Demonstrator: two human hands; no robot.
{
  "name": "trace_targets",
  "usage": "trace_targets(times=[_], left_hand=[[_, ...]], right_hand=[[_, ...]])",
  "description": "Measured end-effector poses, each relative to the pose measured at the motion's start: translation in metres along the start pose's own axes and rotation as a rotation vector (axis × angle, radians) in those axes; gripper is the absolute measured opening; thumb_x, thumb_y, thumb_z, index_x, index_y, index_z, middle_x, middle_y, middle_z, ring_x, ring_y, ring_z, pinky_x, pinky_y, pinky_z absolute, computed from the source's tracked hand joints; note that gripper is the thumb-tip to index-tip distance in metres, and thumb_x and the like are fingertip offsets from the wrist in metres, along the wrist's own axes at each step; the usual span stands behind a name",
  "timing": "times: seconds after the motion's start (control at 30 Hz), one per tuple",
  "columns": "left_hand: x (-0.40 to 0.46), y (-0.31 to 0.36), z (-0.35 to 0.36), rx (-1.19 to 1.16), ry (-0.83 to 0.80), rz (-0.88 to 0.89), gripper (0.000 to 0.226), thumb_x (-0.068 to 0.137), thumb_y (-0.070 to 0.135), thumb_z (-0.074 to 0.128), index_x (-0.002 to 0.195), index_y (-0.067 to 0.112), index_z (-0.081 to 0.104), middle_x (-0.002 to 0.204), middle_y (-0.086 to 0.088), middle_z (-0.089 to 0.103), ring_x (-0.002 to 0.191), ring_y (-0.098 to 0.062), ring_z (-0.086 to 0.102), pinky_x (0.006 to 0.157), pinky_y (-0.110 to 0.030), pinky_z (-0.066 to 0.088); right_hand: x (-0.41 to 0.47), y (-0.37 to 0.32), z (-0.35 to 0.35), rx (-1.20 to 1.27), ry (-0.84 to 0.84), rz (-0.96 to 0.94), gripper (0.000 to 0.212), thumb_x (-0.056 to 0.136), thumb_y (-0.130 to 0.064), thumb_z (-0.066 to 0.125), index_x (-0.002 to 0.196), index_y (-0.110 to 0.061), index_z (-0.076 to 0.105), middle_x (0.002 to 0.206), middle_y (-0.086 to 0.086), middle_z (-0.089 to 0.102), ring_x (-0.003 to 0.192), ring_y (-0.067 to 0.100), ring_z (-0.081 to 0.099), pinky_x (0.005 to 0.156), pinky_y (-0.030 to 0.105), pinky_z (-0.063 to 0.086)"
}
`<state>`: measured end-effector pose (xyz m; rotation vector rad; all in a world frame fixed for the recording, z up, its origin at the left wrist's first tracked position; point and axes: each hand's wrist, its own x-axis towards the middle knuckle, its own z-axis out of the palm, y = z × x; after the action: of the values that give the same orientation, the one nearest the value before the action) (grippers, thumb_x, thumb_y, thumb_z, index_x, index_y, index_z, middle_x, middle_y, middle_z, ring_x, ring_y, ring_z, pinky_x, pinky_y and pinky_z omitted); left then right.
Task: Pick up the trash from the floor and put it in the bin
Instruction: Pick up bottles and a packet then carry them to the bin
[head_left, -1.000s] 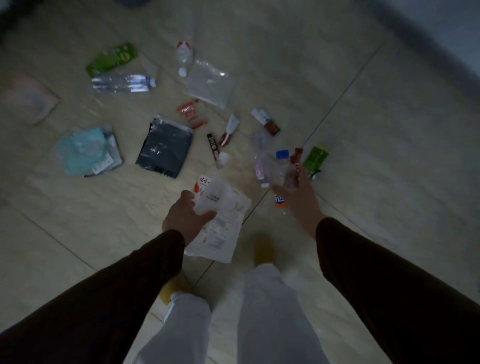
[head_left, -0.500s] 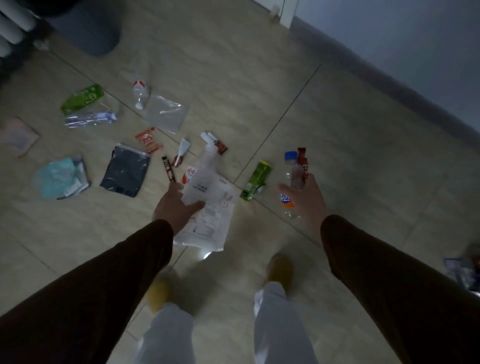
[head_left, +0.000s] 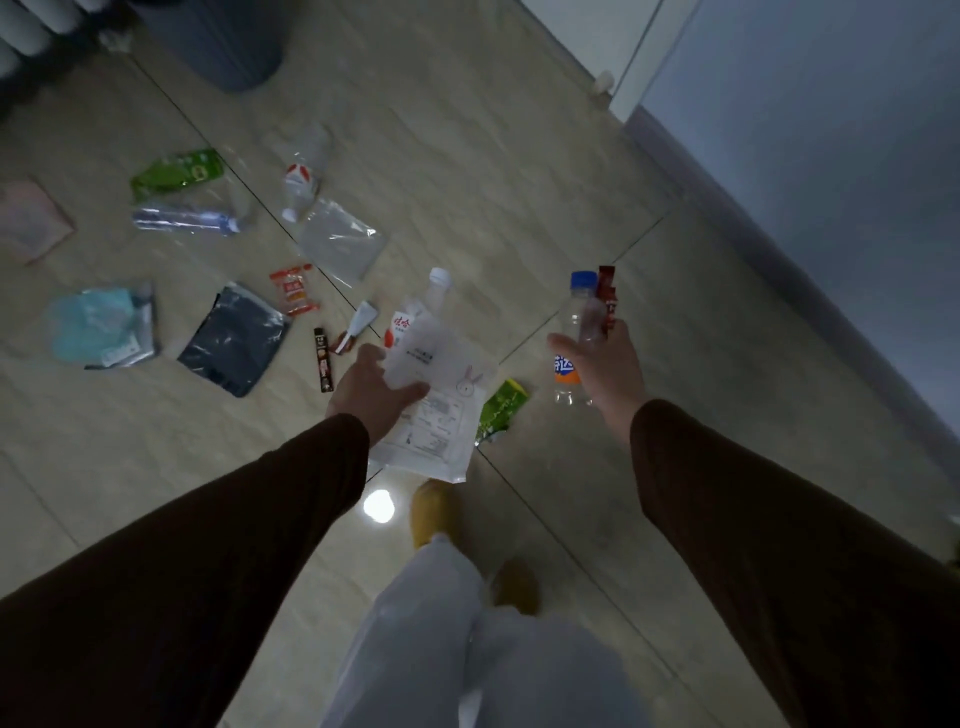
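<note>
The bin (head_left: 218, 47), a dark grey tub, stands at the far left, well apart from both hands; its inside is out of view, so what it holds cannot be told. Between it and the person, trash lies scattered on the floor (head_left: 493, 156): a green wrapper (head_left: 176, 174), a flattened clear bottle (head_left: 187, 219), a teal packet (head_left: 98, 325), a dark pouch (head_left: 236, 338). The left hand (head_left: 371, 389) is clamped on a white mailer bag (head_left: 434, 421) together with a clear bottle (head_left: 421, 317), whose long axis points far, cap away. A green sachet (head_left: 501, 410) lies on the floor just right of the mailer. The right hand (head_left: 608, 364) is closed around an orange-label bottle (head_left: 576, 343), upright, with a red sachet (head_left: 607, 304) beside it. The left hand is the nearer to the bin, which lies far and left of it.
</note>
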<state>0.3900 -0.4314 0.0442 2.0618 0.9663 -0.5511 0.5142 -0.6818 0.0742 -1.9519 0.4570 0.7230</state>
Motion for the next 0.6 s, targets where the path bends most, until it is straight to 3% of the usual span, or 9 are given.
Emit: trace_targets(times=[0.13, 0.27, 0.37, 0.47, 0.6], left_hand=[[0.029, 0.031, -0.013, -0.017, 0.031, -0.035, 0.066, 0.075, 0.045, 0.077, 0.126, 0.021, 0.042, 0.11, 0.002, 0.056, 0.091, -0.021, 0.058, 0.078, -0.036, 0.045], [0.058, 0.064, -0.02, -0.007, 0.06, -0.104, 0.065, 0.074, 0.047, 0.077, 0.123, 0.022, 0.043, 0.109, -0.001, 0.06, 0.092, -0.025, 0.062, 0.082, -0.04, 0.051], [0.082, 0.097, -0.025, -0.026, 0.105, -0.134, 0.065, 0.073, 0.046, 0.079, 0.122, 0.018, 0.046, 0.111, -0.006, 0.064, 0.092, -0.026, 0.062, 0.081, -0.039, 0.049], [0.105, 0.136, -0.034, -0.074, 0.15, -0.158, 0.065, 0.077, 0.039, 0.079, 0.126, 0.013, 0.045, 0.114, -0.008, 0.063, 0.098, -0.029, 0.061, 0.084, -0.04, 0.047], [0.127, 0.173, -0.046, -0.161, 0.189, -0.178, 0.067, 0.077, 0.039, 0.08, 0.127, 0.013, 0.043, 0.124, -0.011, 0.063, 0.107, -0.032, 0.062, 0.089, -0.04, 0.046]], right_hand=[[0.05, -0.035, -0.005, 0.004, -0.049, -0.019, 0.079, 0.08, -0.039, 0.08, 0.142, -0.019, 0.037, 0.124, -0.003, 0.057, 0.108, 0.017, 0.061, 0.088, 0.031, 0.047], [0.101, -0.068, -0.012, -0.035, -0.082, -0.032, 0.078, 0.081, -0.039, 0.079, 0.142, -0.017, 0.037, 0.121, -0.002, 0.057, 0.101, 0.015, 0.06, 0.084, 0.029, 0.047], [0.142, -0.104, -0.024, -0.056, -0.127, -0.032, 0.076, 0.081, -0.04, 0.078, 0.141, -0.015, 0.037, 0.123, 0.003, 0.06, 0.104, 0.02, 0.064, 0.086, 0.034, 0.053], [0.179, -0.149, -0.039, -0.084, -0.182, -0.072, 0.074, 0.083, -0.04, 0.077, 0.14, -0.014, 0.037, 0.114, -0.001, 0.06, 0.099, 0.016, 0.064, 0.074, 0.027, 0.05], [0.218, -0.197, -0.043, -0.148, -0.232, -0.117, 0.074, 0.082, -0.04, 0.078, 0.14, -0.016, 0.037, 0.119, -0.001, 0.061, 0.095, 0.014, 0.063, 0.075, 0.028, 0.05]])
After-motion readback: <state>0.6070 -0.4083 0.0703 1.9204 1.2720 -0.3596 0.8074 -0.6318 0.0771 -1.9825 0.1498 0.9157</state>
